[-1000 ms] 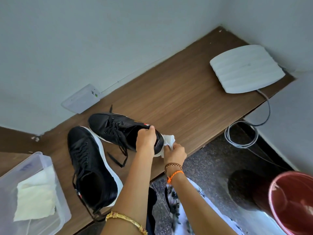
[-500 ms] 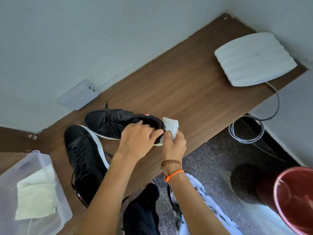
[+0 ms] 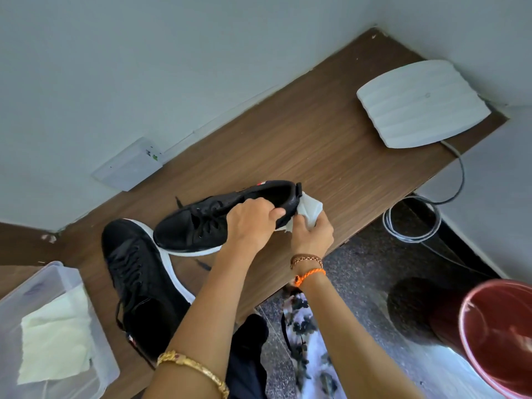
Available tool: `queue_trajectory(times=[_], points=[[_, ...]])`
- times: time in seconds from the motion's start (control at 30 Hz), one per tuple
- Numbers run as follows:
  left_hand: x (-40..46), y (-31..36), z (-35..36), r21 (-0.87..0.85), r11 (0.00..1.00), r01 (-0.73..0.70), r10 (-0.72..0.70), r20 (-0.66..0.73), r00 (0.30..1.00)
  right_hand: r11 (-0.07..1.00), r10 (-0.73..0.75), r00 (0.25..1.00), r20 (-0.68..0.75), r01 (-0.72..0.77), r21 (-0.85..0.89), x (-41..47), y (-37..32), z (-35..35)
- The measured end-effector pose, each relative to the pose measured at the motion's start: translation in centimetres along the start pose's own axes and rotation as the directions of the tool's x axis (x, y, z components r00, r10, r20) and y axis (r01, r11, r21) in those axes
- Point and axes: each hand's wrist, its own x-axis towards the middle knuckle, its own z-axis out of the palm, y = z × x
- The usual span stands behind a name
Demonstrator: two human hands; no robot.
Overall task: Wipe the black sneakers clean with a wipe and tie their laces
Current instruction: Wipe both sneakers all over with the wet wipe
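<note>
A person's left hand [image 3: 253,218] curls its fingers over the side and collar of a black sneaker [image 3: 218,218], tilting it heel-up above the wooden bench [image 3: 331,151]. The right hand [image 3: 312,234] pinches a crumpled white wipe [image 3: 308,208] against the sneaker's heel. The second black sneaker [image 3: 138,280] lies flat on the bench, just left of the held one, laces loose.
</note>
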Motion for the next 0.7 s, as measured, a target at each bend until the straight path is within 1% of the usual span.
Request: queue_trajectory(times=[0.1, 0.13, 0.2, 0.23, 0.3, 0.37, 0.43, 0.47, 0.5, 0.6, 0.63, 0.67, 0.7], points=[[0.5, -0.1, 0.6, -0.132, 0.99, 0.047, -0.045, 0.015, 0.999, 0.991, 0.132, 0.99, -0.04, -0.132, 0.003, 1.3, -0.2, 0.1], [0.7, -0.2, 0.6, -0.164, 0.985, 0.046, -0.047, -0.002, 0.999, 0.99, 0.138, 0.989, -0.045, -0.137, 0.026, 1.5, -0.5, 0.3], [1.2, -0.5, 0.6, -0.24, 0.97, 0.041, -0.052, -0.042, 0.998, 0.994, 0.06, 0.998, -0.011, -0.058, 0.094, 1.1, -1.1, 1.0], [1.5, -0.7, 0.5, -0.27, 0.962, 0.047, -0.059, -0.037, 0.998, 0.992, 0.014, 1.0, 0.006, -0.015, 0.123, 0.8, -1.4, 1.4], [2.0, -1.1, 0.2, -0.306, 0.951, 0.046, -0.043, 0.015, 0.999, 0.987, -0.008, 1.0, 0.012, 0.006, 0.163, 0.5, -1.4, 1.8], [2.2, -1.4, 0.1, -0.343, 0.939, 0.036, -0.011, 0.077, 0.997, 0.987, 0.08, 0.996, -0.024, -0.076, 0.14, 0.8, -1.0, 1.9], [2.2, -1.4, 0.1, -0.431, 0.902, 0.037, 0.015, 0.118, 0.993, 0.978, 0.186, 0.98, -0.07, -0.178, 0.106, 1.2, -0.9, 2.1], [2.2, -1.4, 0.2, -0.465, 0.884, 0.042, 0.019, 0.127, 0.992, 0.978, 0.196, 0.978, -0.078, -0.189, 0.089, 1.2, -1.0, 2.2], [2.2, -1.3, 0.2, -0.487, 0.872, 0.053, 0.017, 0.139, 0.99, 0.981, 0.18, 0.982, -0.063, -0.174, 0.085, 1.1, -1.1, 2.3], [2.4, -1.8, 0.2, -0.568, 0.815, 0.115, 0.001, 0.2, 0.98, 0.992, 0.051, 0.999, -0.003, -0.05, 0.114, -0.3, -0.6, 2.3], [2.4, -2.1, 0.1, -0.588, 0.797, 0.134, 0.003, 0.226, 0.974, 0.992, 0.044, 0.999, 0.004, -0.044, 0.115, -0.7, -0.2, 2.2], [2.4, -2.2, 0.0, -0.597, 0.788, 0.149, 0.006, 0.249, 0.968, 0.99, 0.073, 0.997, 0.006, -0.073, 0.12, -0.9, 0.2, 2.5], [2.3, -2.3, 0.1, -0.597, 0.786, 0.16, 0.008, 0.268, 0.963, 0.982, 0.133, 0.991, -0.002, -0.132, 0.137, -0.9, 0.4, 2.9]])
